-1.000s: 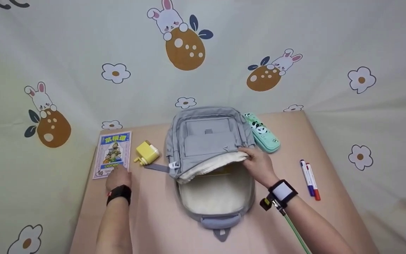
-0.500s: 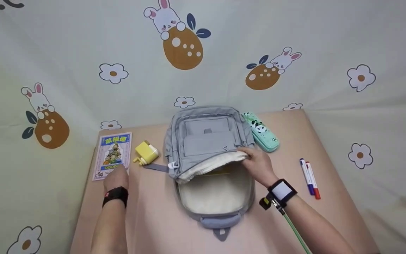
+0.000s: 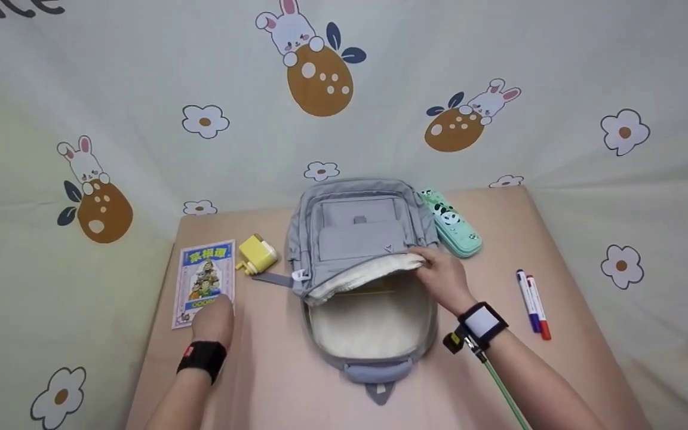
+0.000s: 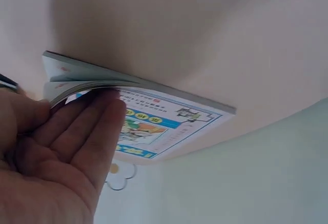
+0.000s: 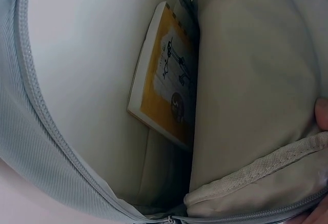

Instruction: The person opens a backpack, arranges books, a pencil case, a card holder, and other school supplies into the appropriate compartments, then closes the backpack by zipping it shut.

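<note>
My left hand (image 3: 212, 322) pinches the near edge of a book (image 3: 205, 275) with a pink and blue cartoon cover. In the left wrist view, thumb and fingers lie on either side of the book (image 4: 154, 129), whose held corner bends and its pages part. A grey backpack (image 3: 356, 239) lies with its main compartment unzipped. Near its right side, my right hand (image 3: 442, 278) grips the edge of the front flap and keeps it lifted. Inside, the right wrist view shows a yellow-covered book (image 5: 169, 80), partly hidden behind the flap; only fingertips of the right hand appear there.
A yellow crank pencil sharpener (image 3: 257, 255) stands between book and backpack, close to a grey strap (image 3: 272, 279). Against the bag's right side lies a green panda pencil case (image 3: 457, 230). Blue and red markers (image 3: 533, 304) lie farther right. Patterned cloth walls rise behind the table.
The left hand has drawn the cartoon book a little toward me, away from the sharpener's level. The right hand still holds the flap up; the head view has shifted slightly.
</note>
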Demonstrator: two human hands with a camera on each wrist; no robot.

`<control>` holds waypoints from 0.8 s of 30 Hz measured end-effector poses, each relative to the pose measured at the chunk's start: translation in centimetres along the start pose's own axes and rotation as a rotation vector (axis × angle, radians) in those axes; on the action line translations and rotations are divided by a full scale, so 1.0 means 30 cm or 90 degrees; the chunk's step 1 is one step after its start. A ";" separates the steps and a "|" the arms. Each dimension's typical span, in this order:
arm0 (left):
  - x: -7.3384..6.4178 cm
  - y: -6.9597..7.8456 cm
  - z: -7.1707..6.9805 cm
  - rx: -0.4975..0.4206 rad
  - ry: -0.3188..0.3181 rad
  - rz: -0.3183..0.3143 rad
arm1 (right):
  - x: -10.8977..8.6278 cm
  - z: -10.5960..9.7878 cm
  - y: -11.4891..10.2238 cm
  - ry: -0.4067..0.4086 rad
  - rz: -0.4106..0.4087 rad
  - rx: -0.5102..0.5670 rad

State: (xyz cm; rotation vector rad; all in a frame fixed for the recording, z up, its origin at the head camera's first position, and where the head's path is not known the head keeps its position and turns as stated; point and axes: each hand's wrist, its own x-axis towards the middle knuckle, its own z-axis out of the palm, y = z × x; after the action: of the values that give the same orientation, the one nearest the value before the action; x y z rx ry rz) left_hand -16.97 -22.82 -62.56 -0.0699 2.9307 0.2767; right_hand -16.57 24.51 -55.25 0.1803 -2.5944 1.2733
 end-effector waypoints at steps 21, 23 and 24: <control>-0.080 -0.103 -0.041 -0.123 -0.011 -0.126 | -0.002 0.003 -0.003 -0.007 0.014 -0.007; -0.079 -0.128 -0.048 -0.164 -0.041 -0.181 | -0.002 0.004 -0.003 -0.008 0.014 -0.008; -0.081 -0.135 -0.050 -0.179 -0.053 -0.204 | -0.002 0.005 -0.003 -0.008 0.012 -0.007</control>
State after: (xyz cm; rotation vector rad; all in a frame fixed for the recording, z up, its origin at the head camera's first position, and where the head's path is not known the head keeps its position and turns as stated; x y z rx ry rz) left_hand -14.61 -27.01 -61.36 -0.5466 2.7210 0.6175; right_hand -16.51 24.33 -55.29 0.1632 -2.6191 1.2683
